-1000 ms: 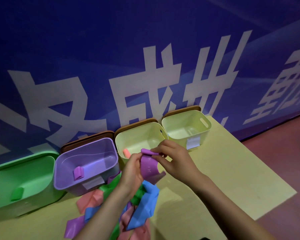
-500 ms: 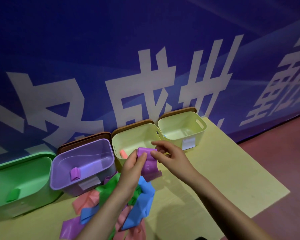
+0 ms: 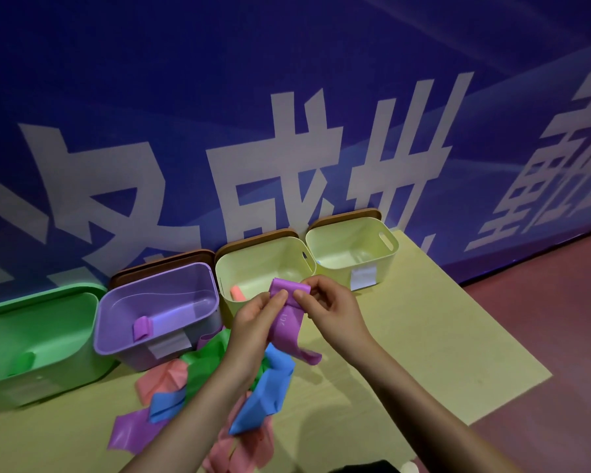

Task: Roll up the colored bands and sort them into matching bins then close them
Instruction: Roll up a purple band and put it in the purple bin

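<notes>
My left hand (image 3: 256, 319) and my right hand (image 3: 331, 308) both pinch a purple band (image 3: 287, 315) above the table; its top is partly rolled and its tail hangs down. Under my hands lies a pile of loose bands (image 3: 219, 397) in blue, pink, green and purple. Along the wall stand a green bin (image 3: 31, 339), a purple bin (image 3: 185, 278) with a rolled purple band (image 3: 142, 327) inside, a yellow bin (image 3: 253, 264) holding a pink roll (image 3: 236, 293), and a second yellow bin (image 3: 355, 244).
Brown lids (image 3: 161, 262) lean on the blue wall behind the bins. The yellow table (image 3: 423, 343) ends at the right, where red floor (image 3: 543, 319) begins. White labels are stuck on the fronts of the bins.
The rolled top of the purple band has grown as my fingers turned it. Both hands stay in about the same spot in front of the yellow bin.
</notes>
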`<state>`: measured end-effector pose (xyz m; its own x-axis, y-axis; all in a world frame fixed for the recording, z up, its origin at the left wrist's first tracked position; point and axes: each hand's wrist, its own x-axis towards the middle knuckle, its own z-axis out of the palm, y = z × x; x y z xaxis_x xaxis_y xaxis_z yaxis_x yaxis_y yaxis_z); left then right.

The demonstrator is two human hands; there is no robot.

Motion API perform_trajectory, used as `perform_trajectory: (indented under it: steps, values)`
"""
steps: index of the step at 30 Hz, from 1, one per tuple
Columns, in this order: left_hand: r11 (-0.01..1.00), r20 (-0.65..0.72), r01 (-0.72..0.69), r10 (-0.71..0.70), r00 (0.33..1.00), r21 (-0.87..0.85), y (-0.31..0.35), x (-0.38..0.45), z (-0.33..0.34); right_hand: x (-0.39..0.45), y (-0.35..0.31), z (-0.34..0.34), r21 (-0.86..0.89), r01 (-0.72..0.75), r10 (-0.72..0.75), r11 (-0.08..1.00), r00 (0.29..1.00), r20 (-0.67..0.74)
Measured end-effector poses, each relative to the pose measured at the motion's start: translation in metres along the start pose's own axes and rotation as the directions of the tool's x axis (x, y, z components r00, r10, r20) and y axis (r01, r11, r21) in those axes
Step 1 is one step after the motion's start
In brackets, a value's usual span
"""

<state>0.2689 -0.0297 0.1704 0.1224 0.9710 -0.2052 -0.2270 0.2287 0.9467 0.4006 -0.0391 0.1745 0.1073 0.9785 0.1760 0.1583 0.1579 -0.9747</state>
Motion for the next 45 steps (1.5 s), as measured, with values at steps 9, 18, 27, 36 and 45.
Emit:
perform_trajectory:
  steps: [9,18,27,36,45]
  values:
    - [0.997,-0.059,0.045,-0.042,0.997,0.059,0.013,0.003,-0.003,0.006,0.001,0.010,0.029,0.076,-0.075,0.997,0.997,-0.034]
    - [0.999,0.024,0.032,-0.032,0.999,0.024,0.013,0.009,-0.012,0.010,0.005,0.017,-0.142,0.135,-0.145,0.981,0.988,-0.058]
    - [0.987,0.288,0.150,-0.126,0.949,-0.061,0.008,0.011,-0.030,0.029,0.002,0.032,0.032,0.049,-0.046,0.998,0.995,-0.092]
    - [0.992,0.120,0.076,-0.087,0.989,0.097,0.021,0.016,-0.051,0.041,0.014,0.042,-0.345,0.437,-0.401,0.831,0.900,0.173]
    - [0.995,0.082,0.100,-0.099,0.992,-0.002,0.017,0.017,-0.049,0.045,0.009,0.029,-0.433,0.583,-0.431,0.688,0.807,0.404]
